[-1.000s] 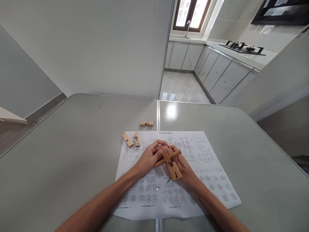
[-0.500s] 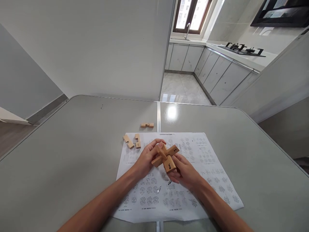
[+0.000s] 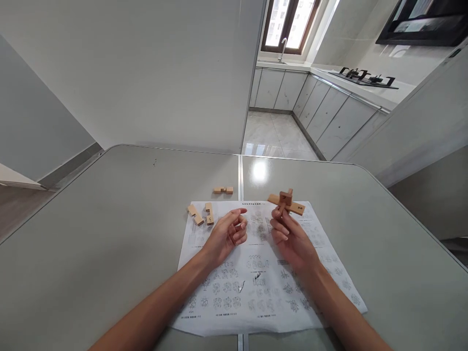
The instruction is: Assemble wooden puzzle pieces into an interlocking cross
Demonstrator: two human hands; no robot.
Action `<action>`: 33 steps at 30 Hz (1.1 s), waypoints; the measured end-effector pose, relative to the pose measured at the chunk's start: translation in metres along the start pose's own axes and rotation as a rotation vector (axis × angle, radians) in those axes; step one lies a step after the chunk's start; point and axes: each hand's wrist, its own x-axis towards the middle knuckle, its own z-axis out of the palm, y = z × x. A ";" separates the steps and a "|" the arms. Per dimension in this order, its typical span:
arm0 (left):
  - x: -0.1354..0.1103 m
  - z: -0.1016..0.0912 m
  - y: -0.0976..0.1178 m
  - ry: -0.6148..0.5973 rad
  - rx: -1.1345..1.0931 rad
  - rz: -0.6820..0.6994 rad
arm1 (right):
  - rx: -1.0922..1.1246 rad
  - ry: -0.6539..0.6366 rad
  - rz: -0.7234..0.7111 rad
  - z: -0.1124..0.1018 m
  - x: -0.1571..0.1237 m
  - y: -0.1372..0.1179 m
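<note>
- Our right hand (image 3: 292, 239) pinches the crossed wooden puzzle assembly (image 3: 285, 202) by its lower end, over the far right of the printed sheet (image 3: 263, 273).
- Our left hand (image 3: 228, 234) hovers loosely curled, holding nothing, apparently just clear of the sheet.
- Three loose wooden pieces (image 3: 200, 213) lie near the sheet's far left corner.

I see a part-built wooden cross puzzle (image 3: 285, 202), light tan, digit on one arm, upright over the sheet's far-right corner.
</note>
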 end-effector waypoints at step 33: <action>-0.006 0.005 0.002 -0.046 0.070 -0.003 | 0.284 0.105 -0.226 -0.063 0.029 -0.037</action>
